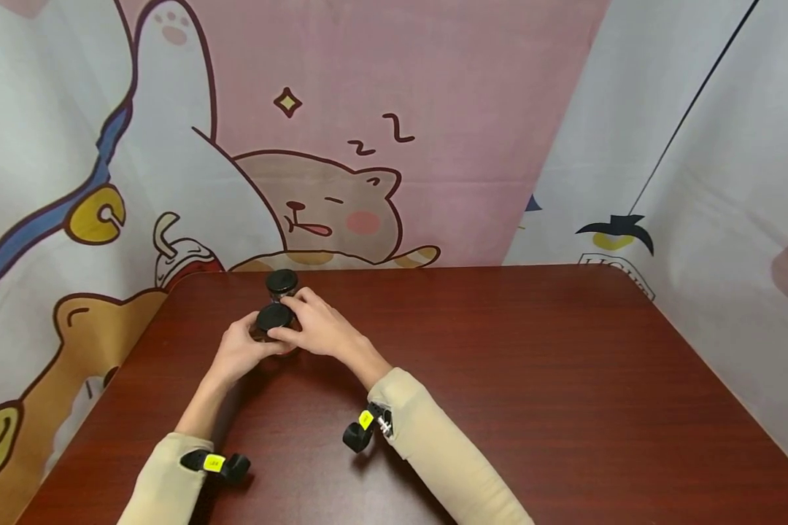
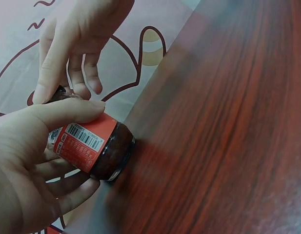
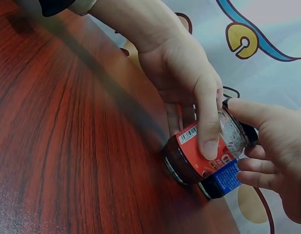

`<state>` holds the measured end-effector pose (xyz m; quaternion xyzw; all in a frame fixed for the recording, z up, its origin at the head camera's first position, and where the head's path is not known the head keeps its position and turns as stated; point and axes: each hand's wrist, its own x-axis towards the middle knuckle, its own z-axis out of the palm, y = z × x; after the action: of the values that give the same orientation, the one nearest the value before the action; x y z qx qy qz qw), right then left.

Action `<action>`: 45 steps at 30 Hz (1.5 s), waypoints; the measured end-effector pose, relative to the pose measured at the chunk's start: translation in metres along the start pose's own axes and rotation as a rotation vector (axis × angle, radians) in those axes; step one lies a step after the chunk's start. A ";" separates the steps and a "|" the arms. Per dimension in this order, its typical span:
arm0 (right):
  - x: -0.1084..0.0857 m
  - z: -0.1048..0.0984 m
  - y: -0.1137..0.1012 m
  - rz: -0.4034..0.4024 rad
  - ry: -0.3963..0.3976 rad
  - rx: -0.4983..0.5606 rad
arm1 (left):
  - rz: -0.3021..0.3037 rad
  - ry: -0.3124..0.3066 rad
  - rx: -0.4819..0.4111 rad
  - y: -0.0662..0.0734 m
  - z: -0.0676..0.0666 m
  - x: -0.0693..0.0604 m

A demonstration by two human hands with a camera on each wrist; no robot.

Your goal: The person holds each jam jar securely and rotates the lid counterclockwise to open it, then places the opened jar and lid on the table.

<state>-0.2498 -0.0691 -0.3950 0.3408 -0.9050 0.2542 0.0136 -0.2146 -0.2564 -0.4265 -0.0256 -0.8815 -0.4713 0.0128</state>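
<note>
A glass jar with dark contents and a red barcode label is upright on the table in the head view. My left hand grips its body, thumb across the label in the left wrist view. On top is a black lid, which my right hand pinches between thumb and fingers. Just behind stands a second black-lidded jar, apart from both hands' grip. Its blue label shows in the right wrist view, partly hidden by the first jar.
The dark red wooden table extends far to the right of the jars. Its back edge lies close behind the second jar, against a cartoon-printed cloth. Wrist cameras are strapped over both sleeves.
</note>
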 end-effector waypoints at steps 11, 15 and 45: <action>-0.005 -0.002 0.005 0.002 0.014 0.035 | -0.007 0.075 0.049 0.001 0.007 0.001; -0.009 -0.003 0.009 -0.017 0.029 0.061 | 0.016 0.096 0.061 0.002 0.010 0.000; -0.028 -0.041 0.010 -0.101 0.135 0.089 | 0.183 0.165 0.063 0.047 0.019 -0.009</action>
<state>-0.2409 -0.0261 -0.3692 0.3685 -0.8715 0.3154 0.0725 -0.2028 -0.2145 -0.3982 -0.0664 -0.8858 -0.4408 0.1291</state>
